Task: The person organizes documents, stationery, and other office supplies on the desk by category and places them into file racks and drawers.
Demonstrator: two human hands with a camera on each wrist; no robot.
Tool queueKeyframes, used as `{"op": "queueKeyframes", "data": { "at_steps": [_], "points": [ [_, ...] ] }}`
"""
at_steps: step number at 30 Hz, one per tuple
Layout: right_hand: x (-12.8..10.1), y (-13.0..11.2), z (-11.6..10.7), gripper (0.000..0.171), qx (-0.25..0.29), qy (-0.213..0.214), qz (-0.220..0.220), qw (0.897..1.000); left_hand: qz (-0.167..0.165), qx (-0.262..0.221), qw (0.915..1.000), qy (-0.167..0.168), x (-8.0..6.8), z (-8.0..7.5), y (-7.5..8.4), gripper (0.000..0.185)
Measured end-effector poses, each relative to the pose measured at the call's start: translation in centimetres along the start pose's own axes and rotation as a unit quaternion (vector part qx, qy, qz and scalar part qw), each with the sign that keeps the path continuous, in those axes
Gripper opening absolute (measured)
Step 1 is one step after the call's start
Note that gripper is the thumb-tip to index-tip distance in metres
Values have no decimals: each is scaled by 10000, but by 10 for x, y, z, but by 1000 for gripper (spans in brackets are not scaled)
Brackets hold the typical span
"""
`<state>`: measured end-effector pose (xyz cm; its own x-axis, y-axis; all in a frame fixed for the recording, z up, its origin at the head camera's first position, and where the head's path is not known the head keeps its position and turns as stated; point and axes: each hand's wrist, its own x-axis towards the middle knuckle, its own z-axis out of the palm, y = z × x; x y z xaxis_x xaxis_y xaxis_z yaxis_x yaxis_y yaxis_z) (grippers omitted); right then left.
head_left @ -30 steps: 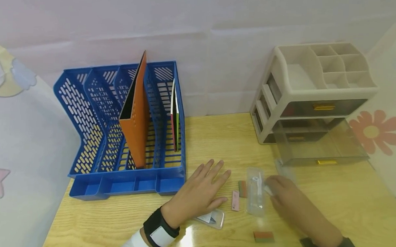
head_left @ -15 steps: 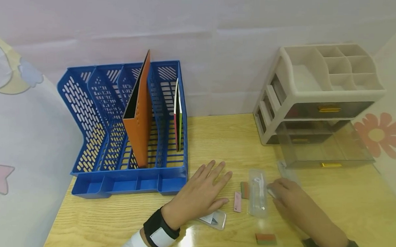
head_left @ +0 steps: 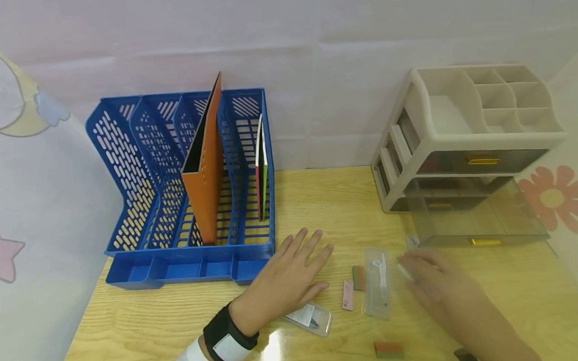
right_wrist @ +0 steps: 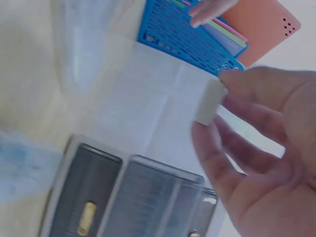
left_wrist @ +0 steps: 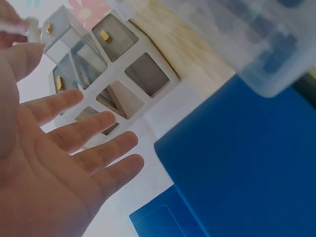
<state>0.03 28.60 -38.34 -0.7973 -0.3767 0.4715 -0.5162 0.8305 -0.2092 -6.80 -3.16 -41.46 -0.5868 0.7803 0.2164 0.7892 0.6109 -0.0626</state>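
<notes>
My right hand (head_left: 445, 292), blurred in the head view, pinches a small white eraser (right_wrist: 211, 102) between thumb and fingers. Beside it on the table lies a clear plastic case (head_left: 377, 306) with a white tool inside. My left hand (head_left: 280, 284) has its fingers spread and holds nothing; whether it touches the table I cannot tell. Partly hidden by that hand is another clear case (head_left: 322, 320) with a label and a dark tip inside. A pink eraser (head_left: 347, 295) and a green-and-orange eraser (head_left: 359, 278) lie between the hands. A second two-tone eraser (head_left: 389, 349) lies nearer me.
A blue file rack (head_left: 191, 254) stands at the left with an orange binder (head_left: 209, 199) and thin booklets (head_left: 262, 185). At the back right is a white drawer organizer (head_left: 491, 135). Its clear middle drawer (head_left: 483, 222) is pulled out over the table.
My right hand has drawn back a little to the right, away from the clear case, with the white eraser in it. The left hand has shifted slightly; the view has turned a little.
</notes>
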Motion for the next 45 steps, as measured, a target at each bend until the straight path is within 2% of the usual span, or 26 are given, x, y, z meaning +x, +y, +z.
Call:
{"op": "queueKeyframes", "data": {
  "at_steps": [4, 13, 17, 22, 26, 31, 35, 39, 41, 45],
  "points": [
    [13, 1, -17, 60, 24, 415, 123, 9991, -34, -18, 10000, -2, -2, -2, -2, 67],
    [43, 23, -49, 75, -368, 1005, 371, 9936, -161, 128, 9998, 67, -2, -9, -9, 68],
    [57, 41, -55, 75, -556, 980, 367, 9930, -189, 106, 9998, 35, -2, -10, -12, 68],
    [71, 62, -53, 39, -769, 459, 440, 9950, -200, 125, 9997, 34, -2, -9, -14, 68],
    [84, 75, -49, 39, -757, -579, 996, 9904, -197, -31, 9998, 10, -2, -9, -14, 70],
    [99, 92, -39, 36, -446, -1867, 1612, 9681, -119, -281, 9995, -32, -3, -6, -9, 71],
    [103, 103, -31, 39, -250, -2525, 1894, 9485, -15, -247, 9997, -16, -4, -5, -5, 71],
    [105, 109, -27, 49, -254, -2905, 2042, 9345, 35, -234, 9997, -2, -4, -6, -1, 72],
    [104, 111, -25, 51, -277, -3006, 2062, 9308, 42, -266, 9996, -15, -4, -7, 1, 73],
    [105, 113, -21, 46, -294, -2956, 1934, 9351, 86, -298, 9995, -57, -3, -6, 4, 74]
  ]
}}
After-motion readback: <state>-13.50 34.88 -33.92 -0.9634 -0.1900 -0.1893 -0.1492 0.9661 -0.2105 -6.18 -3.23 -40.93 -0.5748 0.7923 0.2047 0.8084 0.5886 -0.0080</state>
